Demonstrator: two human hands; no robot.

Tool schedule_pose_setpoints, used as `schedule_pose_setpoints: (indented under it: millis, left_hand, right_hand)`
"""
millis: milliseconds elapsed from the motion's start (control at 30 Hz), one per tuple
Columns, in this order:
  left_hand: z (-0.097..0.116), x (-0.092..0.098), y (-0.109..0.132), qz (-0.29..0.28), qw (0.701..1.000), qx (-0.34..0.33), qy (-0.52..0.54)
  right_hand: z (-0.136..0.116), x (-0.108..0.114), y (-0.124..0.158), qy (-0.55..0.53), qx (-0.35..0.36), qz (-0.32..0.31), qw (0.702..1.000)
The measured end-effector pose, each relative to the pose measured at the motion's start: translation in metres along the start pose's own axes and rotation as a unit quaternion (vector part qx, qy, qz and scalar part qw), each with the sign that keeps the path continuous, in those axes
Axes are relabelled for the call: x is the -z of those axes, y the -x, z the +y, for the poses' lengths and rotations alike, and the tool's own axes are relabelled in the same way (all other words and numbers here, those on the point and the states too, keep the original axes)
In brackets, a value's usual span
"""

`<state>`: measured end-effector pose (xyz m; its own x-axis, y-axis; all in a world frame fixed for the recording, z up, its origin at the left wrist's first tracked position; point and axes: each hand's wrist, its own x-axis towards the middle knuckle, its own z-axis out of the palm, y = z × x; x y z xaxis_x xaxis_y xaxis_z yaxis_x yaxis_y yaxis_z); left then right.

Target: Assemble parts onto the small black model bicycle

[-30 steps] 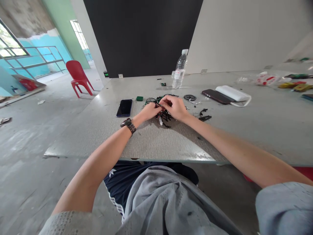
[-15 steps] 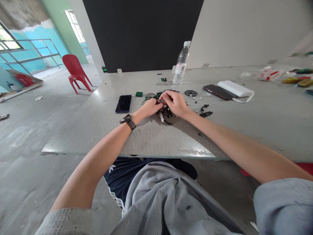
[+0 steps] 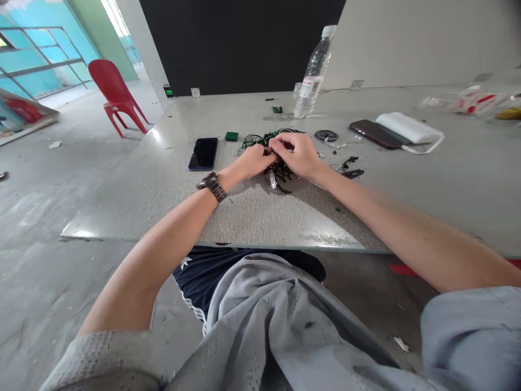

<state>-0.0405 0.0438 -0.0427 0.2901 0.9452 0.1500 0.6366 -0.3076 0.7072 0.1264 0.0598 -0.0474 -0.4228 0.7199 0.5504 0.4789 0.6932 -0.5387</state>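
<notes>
My left hand (image 3: 255, 161) and my right hand (image 3: 299, 155) meet over the table, fingertips pinched together. What they pinch is hidden behind the fingers. Just beneath them lies a cluster of thin black parts (image 3: 285, 172) with a small white piece (image 3: 273, 180) at its near side. Behind my left hand shows a small spoked wheel (image 3: 254, 140) with green parts (image 3: 269, 137) beside it. A loose spoked wheel (image 3: 326, 135) rests flat beyond my right hand. To the right of that hand are black pieces (image 3: 352, 174) and a few thin clear bits.
A phone (image 3: 203, 153) and a green block (image 3: 232, 136) lie to the left. A clear water bottle (image 3: 315, 76) stands at the back. On the right are a dark case (image 3: 376, 134), a white roll-shaped object (image 3: 409, 128) and plastic packaging (image 3: 474, 101). A red chair (image 3: 116, 98) stands off the table.
The camera has tipped downward, so the tabletop things sit higher in view. Both hands stay together over the black parts with only slight finger movement.
</notes>
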Motion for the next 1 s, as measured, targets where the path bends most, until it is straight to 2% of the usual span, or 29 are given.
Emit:
schedule_pose_setpoints:
  millis: [1000]
  left_hand:
    - [-0.0015, -0.0003, -0.0007, -0.005, 1.0, -0.015, 0.025]
  right_hand:
    - [-0.0008, 0.0009, 0.0006, -0.008, 0.007, 0.0, 1.0]
